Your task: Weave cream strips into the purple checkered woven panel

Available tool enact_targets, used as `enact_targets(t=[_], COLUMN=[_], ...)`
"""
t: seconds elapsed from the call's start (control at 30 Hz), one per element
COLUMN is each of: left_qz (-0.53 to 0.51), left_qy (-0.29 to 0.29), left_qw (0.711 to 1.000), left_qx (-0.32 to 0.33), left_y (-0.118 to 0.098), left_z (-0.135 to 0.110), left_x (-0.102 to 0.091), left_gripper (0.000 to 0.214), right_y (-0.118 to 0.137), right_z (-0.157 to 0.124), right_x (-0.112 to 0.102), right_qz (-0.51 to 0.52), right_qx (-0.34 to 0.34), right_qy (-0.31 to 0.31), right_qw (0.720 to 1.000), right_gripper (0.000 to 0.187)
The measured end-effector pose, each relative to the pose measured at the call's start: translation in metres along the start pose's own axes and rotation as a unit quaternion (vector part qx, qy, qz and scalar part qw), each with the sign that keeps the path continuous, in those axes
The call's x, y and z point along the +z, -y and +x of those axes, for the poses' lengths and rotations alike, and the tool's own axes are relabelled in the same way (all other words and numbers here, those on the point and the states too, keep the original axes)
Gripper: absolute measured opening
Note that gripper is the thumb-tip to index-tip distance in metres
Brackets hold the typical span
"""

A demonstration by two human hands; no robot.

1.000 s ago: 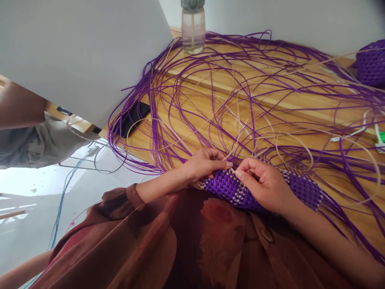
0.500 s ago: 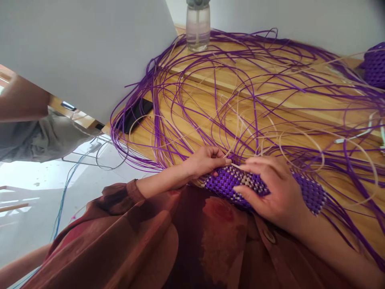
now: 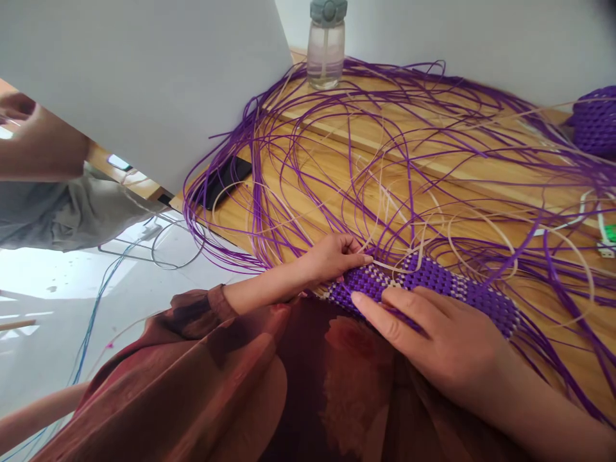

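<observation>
Pinching a pale strand [image 3: 385, 265] in our left hand [image 3: 332, 258], we are holding our right hand [image 3: 447, 333], grip unclear, over the purple weave [image 3: 433, 274] along the table's [image 3: 320, 206] near edge; we are judging flat, untwisted strands best.

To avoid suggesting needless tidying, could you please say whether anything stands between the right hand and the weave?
Nothing visible does: the right hand lies over the weave. The left hand pinches a pale strand, which passes farther out.
</observation>
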State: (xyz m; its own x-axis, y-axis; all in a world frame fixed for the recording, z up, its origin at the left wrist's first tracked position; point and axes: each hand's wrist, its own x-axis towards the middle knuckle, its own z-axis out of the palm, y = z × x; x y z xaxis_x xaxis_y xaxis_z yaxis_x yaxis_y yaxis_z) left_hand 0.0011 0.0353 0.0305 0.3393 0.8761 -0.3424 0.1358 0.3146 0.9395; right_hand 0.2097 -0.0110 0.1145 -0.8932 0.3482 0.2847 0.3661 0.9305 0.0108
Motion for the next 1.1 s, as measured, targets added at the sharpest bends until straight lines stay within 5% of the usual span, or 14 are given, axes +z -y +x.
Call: enact_targets(t=[0.13,0.23,0.37,0.47,0.6,0.73,0.87,1.1], left_qz=[0.086,0.147,0.147,0.129,0.043,-0.064,-0.092,-0.104], left_qy=[-0.041,-0.069,-0.065,-0.056,-0.010,0.026,0.026,0.009], left_qw=[0.993,0.981,0.982,0.984,0.997,0.997,0.995,0.991], left_qx=[0.070,0.107,0.101,0.108,0.070,-0.013,-0.028,-0.083], left_y=[0.001,0.000,-0.001,-0.001,-0.002,-0.005,-0.008,-0.021], left_z=[0.000,-0.001,-0.001,-0.001,-0.003,-0.005,-0.006,-0.011], left_x=[0.001,0.002,0.001,0.000,-0.003,-0.003,-0.003,-0.001], left_gripper=[0.029,0.026,0.027,0.030,0.029,0.024,0.021,0.034], right_y=[0.004,0.010,0.015,-0.002,-0.053,-0.096,-0.103,-0.103], right_z=[0.008,0.015,0.031,0.042,0.046,0.044,0.044,0.044], right_x=[-0.016,-0.013,-0.008,-0.009,-0.001,0.016,0.028,0.032], right_qz=[-0.047,0.037,0.270,0.357,0.185,0.141,0.203,0.186], right_qx=[-0.001,0.060,0.152,0.194,0.224,0.222,0.216,0.219], right_qy=[0.031,0.118,0.222,0.222,0.154,0.172,0.212,0.192], right_qw=[0.998,0.991,0.925,0.886,0.945,0.949,0.931,0.939], right_gripper=[0.027,0.023,0.018,0.016,0.020,0.030,0.032,0.025])
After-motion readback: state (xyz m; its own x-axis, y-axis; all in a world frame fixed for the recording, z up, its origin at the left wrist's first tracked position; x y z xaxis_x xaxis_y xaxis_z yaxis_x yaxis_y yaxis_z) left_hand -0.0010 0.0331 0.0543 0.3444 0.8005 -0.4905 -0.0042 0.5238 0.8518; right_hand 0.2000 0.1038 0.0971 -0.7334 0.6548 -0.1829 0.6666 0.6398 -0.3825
